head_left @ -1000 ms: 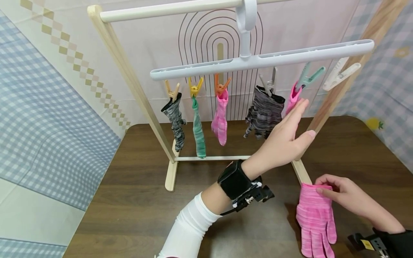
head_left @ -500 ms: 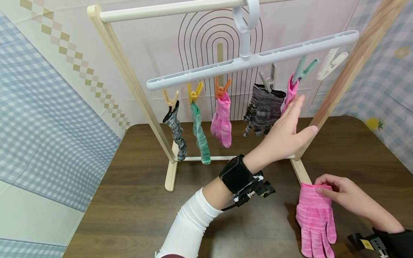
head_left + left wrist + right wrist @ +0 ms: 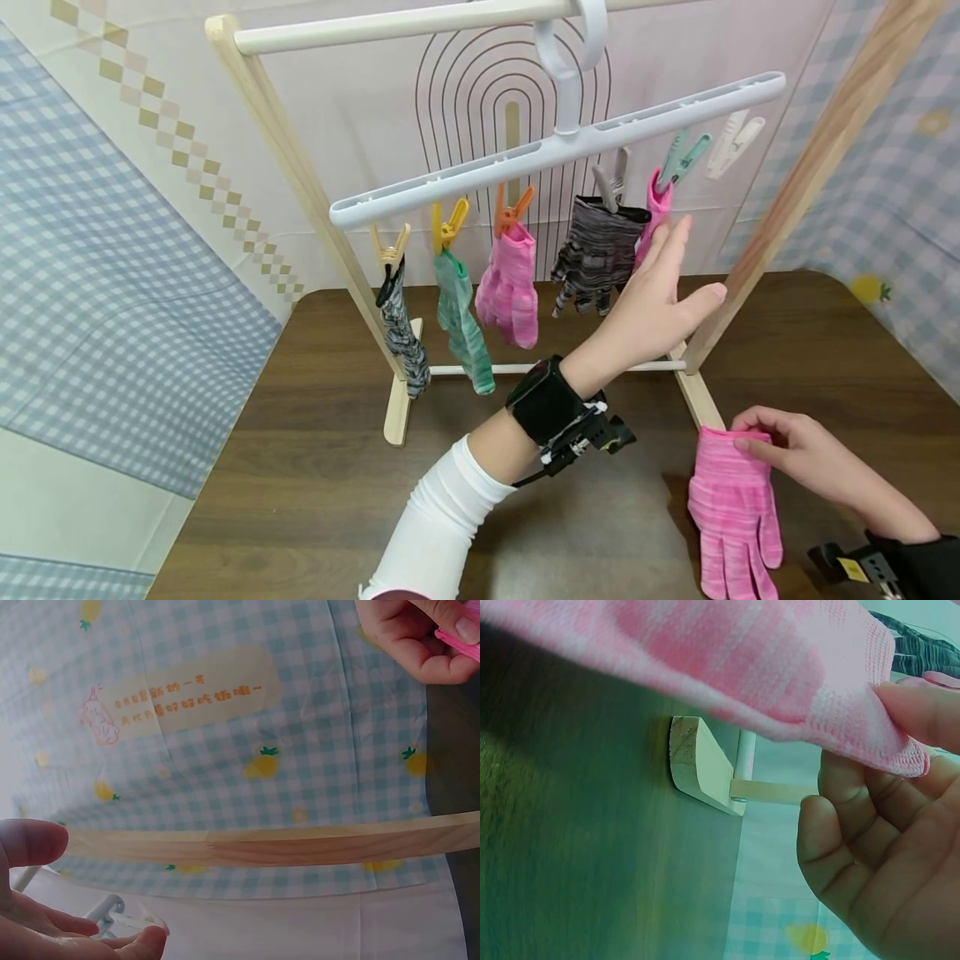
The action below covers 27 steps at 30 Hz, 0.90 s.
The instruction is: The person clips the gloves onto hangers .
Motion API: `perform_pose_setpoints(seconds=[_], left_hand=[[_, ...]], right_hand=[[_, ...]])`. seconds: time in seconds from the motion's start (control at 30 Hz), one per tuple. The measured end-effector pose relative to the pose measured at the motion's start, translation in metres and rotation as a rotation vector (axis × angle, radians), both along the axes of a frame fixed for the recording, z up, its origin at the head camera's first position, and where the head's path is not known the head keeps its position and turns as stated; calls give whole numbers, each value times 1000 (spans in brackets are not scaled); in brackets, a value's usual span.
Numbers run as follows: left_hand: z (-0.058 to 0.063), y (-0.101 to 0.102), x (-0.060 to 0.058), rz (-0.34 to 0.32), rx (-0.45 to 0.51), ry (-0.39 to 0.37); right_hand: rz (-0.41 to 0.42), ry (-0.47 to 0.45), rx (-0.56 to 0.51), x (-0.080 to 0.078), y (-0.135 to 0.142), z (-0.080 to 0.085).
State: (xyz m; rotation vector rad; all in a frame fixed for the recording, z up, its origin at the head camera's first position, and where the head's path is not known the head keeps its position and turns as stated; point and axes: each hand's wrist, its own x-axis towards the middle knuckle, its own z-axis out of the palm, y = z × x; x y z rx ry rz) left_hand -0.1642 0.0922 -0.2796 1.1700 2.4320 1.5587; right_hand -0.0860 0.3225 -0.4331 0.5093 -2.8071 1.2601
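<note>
My left hand (image 3: 645,300), fingers straight, reaches up by the pink glove (image 3: 657,204) that hangs from a mint clothespin (image 3: 684,157); its fingertips look to touch that glove. Thumb and fingers of my right hand (image 3: 806,450) pinch the cuff of another pink glove (image 3: 735,508), which dangles fingers-down at the right. The white hanger (image 3: 558,154) tilts, its right end higher. From it hang a grey-black glove (image 3: 405,329), a green one (image 3: 463,321), a pink one (image 3: 508,287) and a dark grey glove (image 3: 600,250). A white clothespin (image 3: 735,146) at the right end holds nothing.
A wooden rack (image 3: 300,200) carries the hanger on its top bar (image 3: 405,29). Its feet (image 3: 397,408) stand on a brown table (image 3: 300,500). Checked cloth (image 3: 135,250) lines the sides, and a pale printed cloth covers the back.
The hanger has turned and swung: its right end has shifted left, and its left end has dropped. The hanging gloves swing with it. My left hand has shifted slightly left; my right hand stays still.
</note>
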Motion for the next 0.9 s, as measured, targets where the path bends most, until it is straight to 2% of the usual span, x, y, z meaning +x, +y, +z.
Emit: perform_pose_setpoints(seconds=[0.23, 0.7, 0.9], left_hand=[[4, 1, -7, 8, 22, 3], [3, 3, -20, 57, 63, 2], [4, 2, -19, 41, 89, -23]], right_hand=[[-4, 8, 1, 1, 0, -1], [-13, 2, 5, 2, 0, -2], [-33, -44, 6, 11, -5, 1]])
